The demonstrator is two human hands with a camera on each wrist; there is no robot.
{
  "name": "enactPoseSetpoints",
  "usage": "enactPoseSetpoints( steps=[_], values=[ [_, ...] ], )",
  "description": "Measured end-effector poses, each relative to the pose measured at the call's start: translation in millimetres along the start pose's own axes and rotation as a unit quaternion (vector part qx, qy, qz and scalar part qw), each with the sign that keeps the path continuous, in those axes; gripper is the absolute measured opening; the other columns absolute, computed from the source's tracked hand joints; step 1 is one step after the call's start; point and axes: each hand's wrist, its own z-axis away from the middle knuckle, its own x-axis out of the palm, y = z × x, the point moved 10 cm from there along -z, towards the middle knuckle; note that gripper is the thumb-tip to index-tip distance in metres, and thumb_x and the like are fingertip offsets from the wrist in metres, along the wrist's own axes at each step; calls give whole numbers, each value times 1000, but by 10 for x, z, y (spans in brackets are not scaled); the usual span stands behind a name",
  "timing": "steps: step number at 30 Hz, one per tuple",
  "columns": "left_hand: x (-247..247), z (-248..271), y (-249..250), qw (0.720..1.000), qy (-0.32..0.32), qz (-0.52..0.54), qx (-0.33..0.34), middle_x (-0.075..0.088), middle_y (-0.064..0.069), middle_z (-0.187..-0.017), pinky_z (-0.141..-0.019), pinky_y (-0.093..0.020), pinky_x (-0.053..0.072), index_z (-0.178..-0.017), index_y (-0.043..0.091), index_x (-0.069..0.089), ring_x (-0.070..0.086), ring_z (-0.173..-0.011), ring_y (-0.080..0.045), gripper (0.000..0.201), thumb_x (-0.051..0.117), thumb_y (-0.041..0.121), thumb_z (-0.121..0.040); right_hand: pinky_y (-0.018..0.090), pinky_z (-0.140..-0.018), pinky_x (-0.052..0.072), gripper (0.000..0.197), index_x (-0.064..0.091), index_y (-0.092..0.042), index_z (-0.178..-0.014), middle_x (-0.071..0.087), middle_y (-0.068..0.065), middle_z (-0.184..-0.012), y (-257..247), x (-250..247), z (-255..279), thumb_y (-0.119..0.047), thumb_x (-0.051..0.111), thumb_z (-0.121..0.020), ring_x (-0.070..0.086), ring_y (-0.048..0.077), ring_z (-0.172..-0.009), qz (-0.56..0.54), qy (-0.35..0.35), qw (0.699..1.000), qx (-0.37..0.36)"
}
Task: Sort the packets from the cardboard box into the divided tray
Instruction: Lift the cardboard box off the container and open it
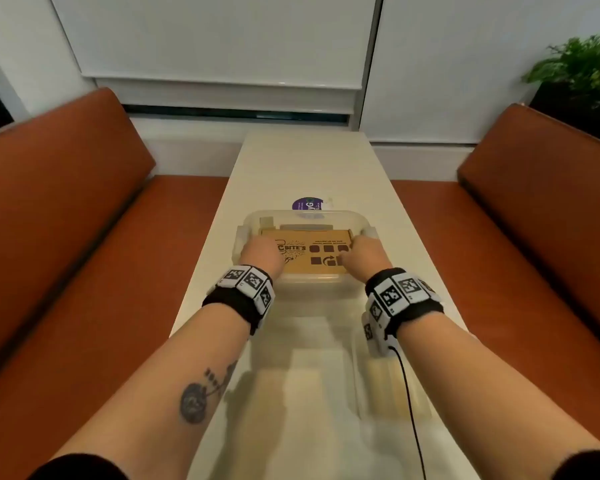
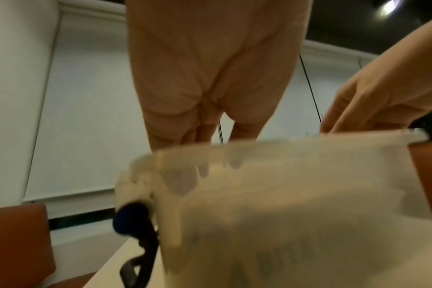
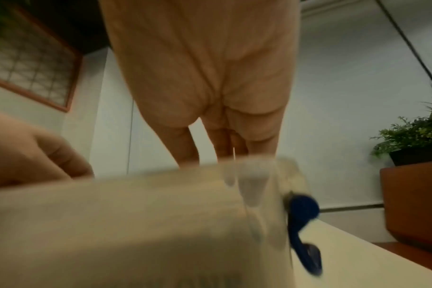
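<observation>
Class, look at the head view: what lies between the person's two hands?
Between the left hand and the right hand lies the printed top of the cardboard box, sitting inside the clear plastic bin; the head view shows it.

A booth-style seating nook, of the kind found in a café or an office break area. A long, narrow cream table runs up the centre of the frame, flanked at left and right by padded benches upholstered in rust-orange. White roller blinds cover the windows across the top of the frame, and a leafy potted plant sits at upper right behind the right-hand bench. In the right wrist view, a framed panel hangs at upper left.
</observation>
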Motion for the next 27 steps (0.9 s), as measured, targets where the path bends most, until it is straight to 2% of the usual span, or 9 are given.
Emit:
enactPoseSetpoints(
  steps=[3,6,8,11,13,18,21,24,27],
  values=[
    [153,-140,-55,997,-38,-68,-20,65,-13,-108,-76,-32,49,-105,5,62,62,-99,-28,23,41,7,-95,31,-85,51,22,62,-4,-107,64,11,-111,37,148,-102,-16,48,-95,62,25,-100,52,-9,998,28],
    [225,-235,-71,995,-45,-85,-40,66,-12,-107,-75,-32,49,-102,5,62,63,-98,-27,19,45,7,-94,31,-80,49,16,60,-9,-96,65,9,-104,17,277,-169,-19,48,-94,62,25,-97,69,-24,996,44],
    [251,-255,-96,994,-36,-82,-63,66,-12,-108,-75,-33,50,-108,4,59,64,-98,-27,20,47,9,-93,31,-75,49,15,59,-11,-92,66,8,-101,40,327,-226,-20,46,-94,62,24,-91,60,-26,996,62],
    [266,-264,-186,992,-10,-56,-110,62,-16,-117,-77,-37,51,-140,-1,33,63,-103,-30,49,42,13,-94,32,-75,49,25,57,-8,-108,67,8,-102,94,352,-262,-26,46,-94,63,24,-90,19,-11,995,95],
    [258,-274,-206,992,-2,-44,-122,61,-17,-120,-76,-38,50,-145,-2,22,61,-105,-32,56,40,14,-94,35,-83,50,36,48,-6,-120,67,9,-107,128,332,-255,-31,44,-94,63,26,-98,-2,6,994,111],
    [226,-316,-116,995,5,-72,-76,62,-14,-114,-72,-33,49,-120,-1,52,63,-100,-28,32,42,14,-94,40,-91,47,41,45,-1,-129,58,15,-122,46,296,-252,-27,36,-98,58,31,-109,57,28,996,70],
    [263,-316,-44,992,-18,-121,-36,63,-13,-110,-74,-31,48,-104,3,63,61,-99,-25,27,39,12,-96,39,-90,43,49,41,0,-133,61,13,-121,92,292,-262,-33,37,-97,59,30,-109,47,44,994,89],
    [268,-309,-70,990,-23,-130,-48,60,-14,-115,-80,-31,49,-108,3,62,59,-105,-26,29,37,13,-97,36,-83,44,52,49,0,-125,66,11,-110,165,292,-272,-41,40,-95,61,28,-102,14,61,991,119],
    [276,-304,-74,987,-25,-148,-51,60,-14,-115,-82,-31,48,-108,4,62,58,-107,-25,29,37,14,-98,34,-78,43,43,59,-6,-116,63,12,-110,71,315,-299,-36,33,-98,59,28,-102,81,42,993,69]
  ],
)
